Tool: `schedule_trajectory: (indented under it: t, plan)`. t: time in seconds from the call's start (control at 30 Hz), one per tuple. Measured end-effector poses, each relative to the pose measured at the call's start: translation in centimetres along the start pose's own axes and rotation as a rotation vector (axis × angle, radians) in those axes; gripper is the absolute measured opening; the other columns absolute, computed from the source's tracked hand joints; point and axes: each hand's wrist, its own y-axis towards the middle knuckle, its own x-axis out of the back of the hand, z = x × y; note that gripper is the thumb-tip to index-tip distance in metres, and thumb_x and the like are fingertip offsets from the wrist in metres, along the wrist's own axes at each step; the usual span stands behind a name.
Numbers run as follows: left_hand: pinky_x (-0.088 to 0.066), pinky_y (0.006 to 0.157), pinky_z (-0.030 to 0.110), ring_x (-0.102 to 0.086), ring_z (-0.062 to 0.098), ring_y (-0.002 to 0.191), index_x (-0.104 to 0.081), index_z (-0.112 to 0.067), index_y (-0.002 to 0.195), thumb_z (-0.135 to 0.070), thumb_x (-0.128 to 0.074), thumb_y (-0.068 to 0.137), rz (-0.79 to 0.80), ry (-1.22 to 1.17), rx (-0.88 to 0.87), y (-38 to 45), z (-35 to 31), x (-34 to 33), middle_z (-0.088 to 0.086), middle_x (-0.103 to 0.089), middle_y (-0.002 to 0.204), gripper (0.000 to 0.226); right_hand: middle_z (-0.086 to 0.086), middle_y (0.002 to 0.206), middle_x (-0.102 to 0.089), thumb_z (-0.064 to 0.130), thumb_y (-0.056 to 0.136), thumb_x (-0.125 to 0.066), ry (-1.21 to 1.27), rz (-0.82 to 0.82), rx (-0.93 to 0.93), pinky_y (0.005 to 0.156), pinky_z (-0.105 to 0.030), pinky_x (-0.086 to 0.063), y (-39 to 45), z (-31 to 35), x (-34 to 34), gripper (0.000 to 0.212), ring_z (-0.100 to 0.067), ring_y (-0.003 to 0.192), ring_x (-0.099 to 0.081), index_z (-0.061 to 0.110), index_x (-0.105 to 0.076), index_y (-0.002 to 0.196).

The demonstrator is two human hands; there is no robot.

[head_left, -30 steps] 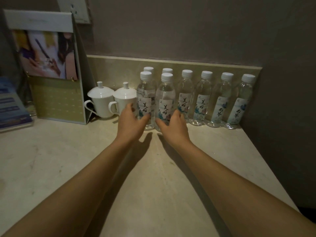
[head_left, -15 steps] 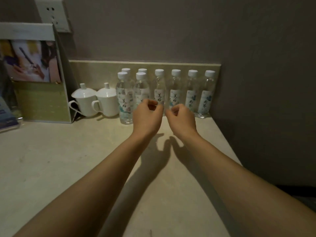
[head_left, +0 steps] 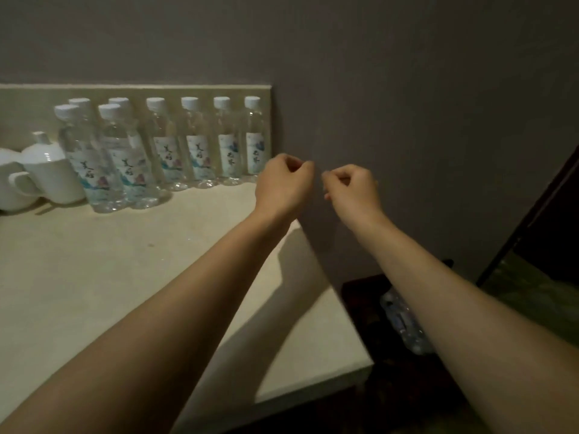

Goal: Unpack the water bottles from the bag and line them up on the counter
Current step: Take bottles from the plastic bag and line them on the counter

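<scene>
Loosely curled and holding nothing, the fingers of the left hand (head_left: 285,183) and right hand (head_left: 352,191) hung in the air, apart from the water bottles (head_left: 163,148) standing upright at the counter's (head_left: 94,277) back edge, to their left.

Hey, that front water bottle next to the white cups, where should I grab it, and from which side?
Grip the front left bottle around its labelled middle, coming from the front, counter-edge side. It stands upright; a lidded white cup sits close on its left, another bottle on its right, more behind, so only the front is free.
</scene>
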Motion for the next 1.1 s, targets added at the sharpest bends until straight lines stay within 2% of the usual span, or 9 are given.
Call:
schedule_trajectory:
  t: [0.13,0.23,0.37,0.6,0.67,0.77,0.9,1.03,1.1]
  plan:
    - [-0.056,0.089,0.049,-0.069,0.034,0.095,-0.061,-0.022,0.073,-0.032,-0.054,0.084,0.072,0.037,0.032,-0.8,-0.9,-7.0,0.013,-0.073,0.095,0.016,-0.002,0.083,-0.072,0.033,0.090,-0.058,0.001,-0.033,-0.054,0.087,-0.042,-0.054,1.9,-5.4,5.7,0.019,-0.022,0.088,-0.068,0.018,-0.068,0.085]
    - [-0.056,0.091,0.053,-0.069,0.040,0.098,-0.061,-0.019,0.077,-0.025,-0.053,0.082,0.168,0.041,0.109,-0.8,-1.8,-12.5,0.017,-0.069,0.100,0.012,-0.003,0.091,-0.072,0.029,0.092,-0.054,-0.002,-0.034,-0.111,0.088,-0.044,-0.055,4.3,-10.4,10.2,0.016,-0.024,0.091,-0.068,0.022,-0.066,0.085]
    - [-0.057,0.089,0.054,-0.069,0.042,0.096,-0.060,-0.017,0.077,-0.025,-0.046,0.069,0.180,0.063,0.195,-0.9,-2.0,-20.0,0.015,-0.067,0.099,0.018,-0.005,0.100,-0.072,0.021,0.096,-0.044,-0.008,-0.015,-0.172,0.087,-0.045,-0.056,6.7,-17.2,15.4,0.022,-0.027,0.092,-0.068,0.023,-0.066,0.097]
    - [-0.055,0.084,0.058,-0.062,0.030,0.077,-0.062,-0.014,0.071,-0.028,-0.050,0.067,0.191,0.005,0.366,-3.3,3.7,-33.4,0.012,-0.062,0.079,0.019,-0.006,0.105,-0.071,0.019,0.096,-0.045,-0.003,0.042,-0.339,0.091,-0.045,-0.054,8.3,-28.5,21.6,0.023,-0.027,0.097,-0.067,0.020,-0.067,0.102]
    - [-0.057,0.082,0.054,-0.065,0.030,0.078,-0.063,-0.015,0.072,-0.030,-0.050,0.069,0.203,0.018,0.409,-3.8,5.7,-36.5,0.011,-0.063,0.081,0.020,-0.007,0.102,-0.071,0.017,0.096,-0.045,0.009,0.038,-0.372,0.089,-0.045,-0.055,9.3,-31.5,22.5,0.022,-0.027,0.097,-0.068,0.019,-0.066,0.099]
    - [-0.060,0.074,0.041,-0.068,0.028,0.075,-0.063,-0.020,0.074,-0.028,-0.051,0.076,0.234,0.049,0.463,-3.7,8.4,-40.5,0.008,-0.066,0.080,0.015,0.000,0.087,-0.068,0.017,0.097,-0.045,0.032,0.054,-0.452,0.075,-0.034,-0.057,10.5,-36.1,23.3,0.020,-0.020,0.084,-0.068,0.020,-0.064,0.095]
    - [-0.050,0.056,0.029,-0.062,0.019,0.062,-0.064,-0.012,0.076,-0.019,-0.051,0.088,0.303,0.087,0.502,-1.9,12.4,-46.5,0.006,-0.067,0.073,0.018,-0.002,0.090,-0.068,0.019,0.097,-0.046,-0.007,0.096,-0.571,0.084,-0.040,-0.057,12.7,-42.4,23.8,0.021,-0.023,0.090,-0.067,0.027,-0.058,0.082]
    - [-0.054,0.063,0.031,-0.066,0.022,0.072,-0.067,-0.012,0.087,-0.019,-0.051,0.090,0.375,0.076,0.546,0.1,16.5,-54.1,0.008,-0.070,0.082,0.018,-0.004,0.080,-0.066,0.013,0.095,-0.048,-0.106,0.154,-0.666,0.068,-0.031,-0.054,15.3,-49.0,23.7,0.030,-0.018,0.075,-0.064,0.027,-0.056,0.070]
    - [-0.055,0.066,0.033,-0.067,0.023,0.073,-0.065,-0.016,0.087,-0.019,-0.052,0.092,0.436,0.089,0.584,0.7,18.2,-57.3,0.007,-0.068,0.079,0.013,-0.002,0.080,-0.066,0.010,0.094,-0.049,-0.138,0.232,-0.717,0.070,-0.030,-0.053,16.5,-52.4,23.3,0.029,-0.017,0.076,-0.063,0.026,-0.058,0.071]
